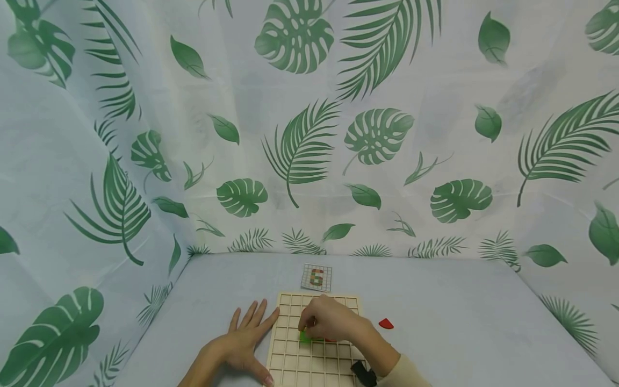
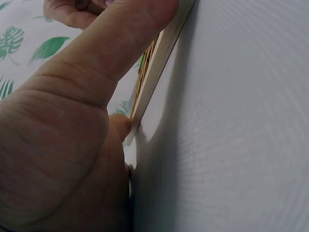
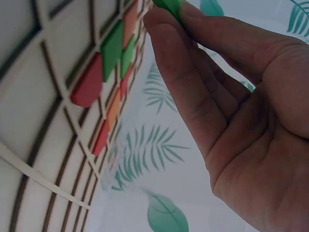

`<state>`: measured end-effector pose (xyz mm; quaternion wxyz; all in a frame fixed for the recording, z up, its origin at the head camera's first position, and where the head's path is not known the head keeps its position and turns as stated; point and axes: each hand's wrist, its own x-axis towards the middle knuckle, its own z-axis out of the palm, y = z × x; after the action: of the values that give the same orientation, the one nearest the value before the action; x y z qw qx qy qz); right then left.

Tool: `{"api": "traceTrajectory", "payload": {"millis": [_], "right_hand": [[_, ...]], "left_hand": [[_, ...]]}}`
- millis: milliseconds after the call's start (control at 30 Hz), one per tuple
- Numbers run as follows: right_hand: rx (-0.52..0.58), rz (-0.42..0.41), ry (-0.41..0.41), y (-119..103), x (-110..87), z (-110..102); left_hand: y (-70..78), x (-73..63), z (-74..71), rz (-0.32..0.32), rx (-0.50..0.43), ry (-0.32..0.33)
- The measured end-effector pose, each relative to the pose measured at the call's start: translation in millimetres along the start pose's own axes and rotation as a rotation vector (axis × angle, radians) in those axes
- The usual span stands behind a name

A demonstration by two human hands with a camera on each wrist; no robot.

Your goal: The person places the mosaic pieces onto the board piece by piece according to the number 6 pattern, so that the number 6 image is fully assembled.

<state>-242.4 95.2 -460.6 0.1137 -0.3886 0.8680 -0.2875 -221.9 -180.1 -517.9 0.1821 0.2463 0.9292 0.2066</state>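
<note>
A pale wooden grid board [image 1: 290, 361] lies in front of me. My left hand [image 1: 242, 343] has its fingers spread, with the thumb and a fingertip at the board's left edge. In the head view my right hand [image 1: 332, 319] is over the board. Its thumb and fingers pinch a small green tile [image 3: 169, 6], mostly cut off by the right wrist view's top edge. Several tiles sit in the grid there, among them a red tile [image 3: 88, 84] with one rounded corner, a green tile [image 3: 112, 50] and an orange tile [image 3: 113, 108]. From above, the right hand hides most of them.
Beyond the board lies a gridded card [image 1: 316, 277] with a coloured figure like a 6. A loose red piece [image 1: 386, 323] rests on the pale tabletop [image 1: 459, 322] to the right. Leaf-printed cloth [image 1: 377, 204] hangs behind and at both sides.
</note>
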Motion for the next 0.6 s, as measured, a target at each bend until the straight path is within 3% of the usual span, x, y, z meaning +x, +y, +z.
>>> {"api": "traceTrajectory", "payload": {"millis": [600], "right_hand": [[-0.048,0.028,-0.022,4,0.6,14]], "left_hand": [[-0.9,1.1,-0.2,-0.009,0.005,-0.004]]}}
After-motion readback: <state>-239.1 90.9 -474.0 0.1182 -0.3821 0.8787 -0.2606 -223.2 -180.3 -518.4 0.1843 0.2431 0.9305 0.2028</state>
